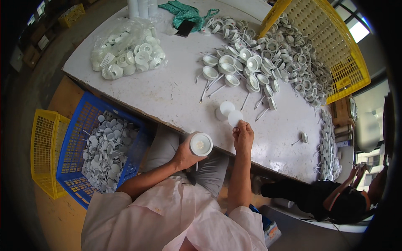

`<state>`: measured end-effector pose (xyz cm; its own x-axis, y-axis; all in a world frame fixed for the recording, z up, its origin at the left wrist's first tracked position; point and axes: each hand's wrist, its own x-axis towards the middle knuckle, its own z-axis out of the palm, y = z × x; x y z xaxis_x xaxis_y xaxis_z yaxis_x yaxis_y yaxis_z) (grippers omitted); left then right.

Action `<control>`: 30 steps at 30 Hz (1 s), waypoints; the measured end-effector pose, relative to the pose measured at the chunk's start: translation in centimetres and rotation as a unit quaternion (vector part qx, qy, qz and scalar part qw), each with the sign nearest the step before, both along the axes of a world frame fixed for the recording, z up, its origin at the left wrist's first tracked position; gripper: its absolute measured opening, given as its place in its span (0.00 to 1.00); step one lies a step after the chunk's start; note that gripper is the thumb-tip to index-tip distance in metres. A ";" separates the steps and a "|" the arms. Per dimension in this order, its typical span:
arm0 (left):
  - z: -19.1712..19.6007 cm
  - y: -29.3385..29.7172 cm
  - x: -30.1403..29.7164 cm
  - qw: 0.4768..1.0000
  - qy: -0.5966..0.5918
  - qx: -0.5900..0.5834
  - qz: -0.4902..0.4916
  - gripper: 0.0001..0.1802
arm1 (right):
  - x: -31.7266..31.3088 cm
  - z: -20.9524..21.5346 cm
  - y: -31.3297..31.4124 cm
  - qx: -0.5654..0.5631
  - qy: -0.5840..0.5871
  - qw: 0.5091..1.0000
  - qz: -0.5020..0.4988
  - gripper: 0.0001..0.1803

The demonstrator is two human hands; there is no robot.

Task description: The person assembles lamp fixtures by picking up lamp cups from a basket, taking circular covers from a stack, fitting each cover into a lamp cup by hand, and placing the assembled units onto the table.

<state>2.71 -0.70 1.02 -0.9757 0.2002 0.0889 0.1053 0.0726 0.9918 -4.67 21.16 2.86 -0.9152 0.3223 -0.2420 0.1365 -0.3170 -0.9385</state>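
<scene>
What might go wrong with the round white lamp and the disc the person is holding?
The left hand holds the round white lamp near the table's edge, by the grey trousers, so a slip might drop it off the table.

The right hand pinches the white disc near its rim, so the disc might slip or get smudged.

The wired lamps are heaped together, so their wires might tangle if one is pulled.
</scene>
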 end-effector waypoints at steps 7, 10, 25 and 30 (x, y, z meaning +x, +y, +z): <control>1.0 0.3 -1.4 1.000 0.015 -0.010 -0.003 0.41 | 3.7 1.0 -1.5 -0.163 0.022 0.986 -0.006 0.04; 1.6 0.6 -1.7 1.000 -0.022 0.015 -0.014 0.41 | 4.8 1.2 -2.0 -0.132 0.027 0.991 -0.003 0.05; 2.4 0.5 -2.3 0.960 -0.147 0.178 -0.157 0.38 | 8.2 1.2 -3.7 0.613 0.383 0.680 0.123 0.28; 2.2 0.7 -2.1 0.973 -0.165 0.143 -0.077 0.26 | 8.1 1.2 -4.2 0.618 0.401 0.664 0.129 0.28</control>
